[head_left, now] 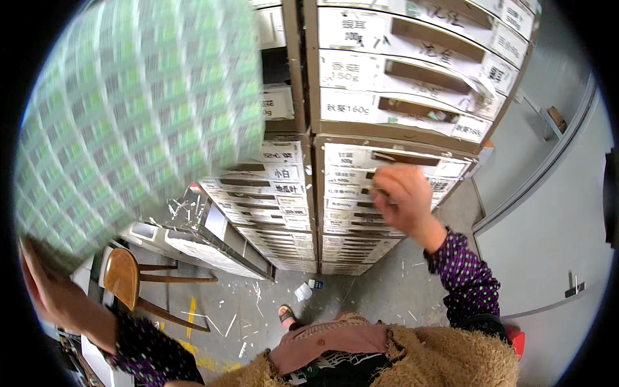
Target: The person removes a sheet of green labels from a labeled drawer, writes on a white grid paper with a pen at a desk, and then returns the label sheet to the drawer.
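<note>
A large sheet of green-and-white printed labels (148, 103), smeared by motion, fills the upper left. At its lower corner my left hand (48, 290) grips it, with the fingertips hidden behind or under the edge. My right hand (406, 200) is curled in front of the lower right drawer cabinet (351, 161), close to its upper drawers. Its fingers are bent together, and whatever lies between them, if anything, is hidden. The drawers carry white label fronts with dark slot openings.
Another column of drawers (284, 187) stands to the left. A wooden stool (122, 274) and a low cabinet (200, 251) are at lower left. Paper scraps (303, 291) litter the grey floor (348, 309). A grey door (548, 258) stands to the right.
</note>
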Demonstrator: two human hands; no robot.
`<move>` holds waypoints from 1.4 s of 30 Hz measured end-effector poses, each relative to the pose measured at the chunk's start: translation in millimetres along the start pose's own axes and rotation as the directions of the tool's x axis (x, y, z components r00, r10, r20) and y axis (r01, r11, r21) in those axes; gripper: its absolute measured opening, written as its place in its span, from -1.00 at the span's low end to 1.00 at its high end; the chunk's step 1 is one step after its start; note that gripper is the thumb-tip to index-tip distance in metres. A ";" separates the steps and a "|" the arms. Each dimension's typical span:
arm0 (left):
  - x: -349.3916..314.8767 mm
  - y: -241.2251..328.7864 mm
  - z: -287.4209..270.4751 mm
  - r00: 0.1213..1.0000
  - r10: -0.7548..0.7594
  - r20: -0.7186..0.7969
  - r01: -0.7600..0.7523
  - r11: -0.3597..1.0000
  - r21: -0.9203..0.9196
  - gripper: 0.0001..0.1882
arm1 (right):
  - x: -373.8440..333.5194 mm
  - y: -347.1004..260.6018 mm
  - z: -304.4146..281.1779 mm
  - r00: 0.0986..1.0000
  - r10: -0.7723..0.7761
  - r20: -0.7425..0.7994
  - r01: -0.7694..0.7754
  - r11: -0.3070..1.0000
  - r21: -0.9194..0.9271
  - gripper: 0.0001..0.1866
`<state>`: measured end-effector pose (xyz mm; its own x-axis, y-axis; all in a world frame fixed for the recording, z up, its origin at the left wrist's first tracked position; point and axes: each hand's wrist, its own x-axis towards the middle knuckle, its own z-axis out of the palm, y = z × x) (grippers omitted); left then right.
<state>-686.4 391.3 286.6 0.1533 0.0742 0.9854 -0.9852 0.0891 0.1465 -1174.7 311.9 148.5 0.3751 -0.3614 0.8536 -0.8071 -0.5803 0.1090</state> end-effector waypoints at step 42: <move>-195.8 -581.8 68.7 0.014 -0.506 0.863 0.925 -0.321 -0.203 -0.25 | 319.5 -490.1 634.8 0.491 -0.291 0.821 -0.756 -0.611 0.236 -0.56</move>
<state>-148.6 256.7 14.3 0.4341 -0.9008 0.0146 0.4738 0.2421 0.8467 -369.9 17.6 44.4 0.7932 -0.6081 -0.0306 0.3174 0.4558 -0.8316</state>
